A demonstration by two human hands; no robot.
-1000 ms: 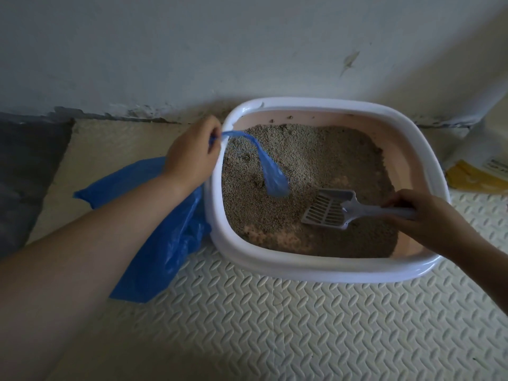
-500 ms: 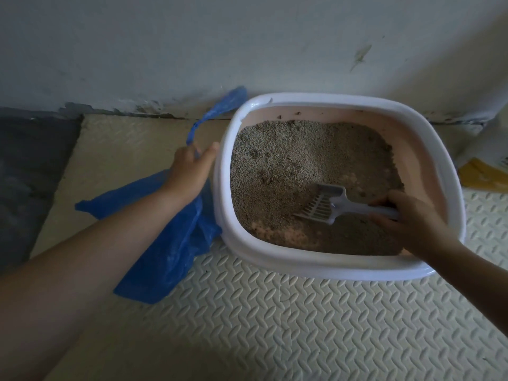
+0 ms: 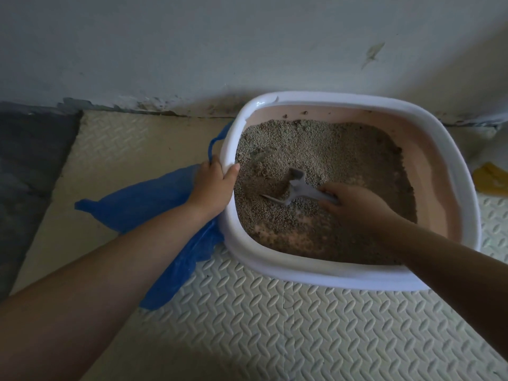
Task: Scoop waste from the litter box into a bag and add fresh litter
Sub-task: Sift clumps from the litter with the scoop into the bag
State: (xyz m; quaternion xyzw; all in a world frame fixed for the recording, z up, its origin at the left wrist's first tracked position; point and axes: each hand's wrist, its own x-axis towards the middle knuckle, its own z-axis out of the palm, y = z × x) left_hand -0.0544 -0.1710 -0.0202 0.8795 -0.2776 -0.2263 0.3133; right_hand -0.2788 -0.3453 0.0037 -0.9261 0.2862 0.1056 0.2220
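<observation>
On a ridged foam mat (image 3: 275, 325), a blue plastic bag (image 3: 143, 204) lies crumpled against the left wall of a white litter box (image 3: 302, 273). The left hand (image 3: 213, 185) clamps the box's rim, thumb hooked inside; its other fingers are hidden outside the rim, where the bag's loop handle rises, and whether they hold it is unclear. The right hand (image 3: 354, 204) curls round the handle of a grey scoop (image 3: 298, 188), its blade half buried in the litter (image 3: 316, 149). A yellow package (image 3: 492, 178) is cut off at the right edge.
</observation>
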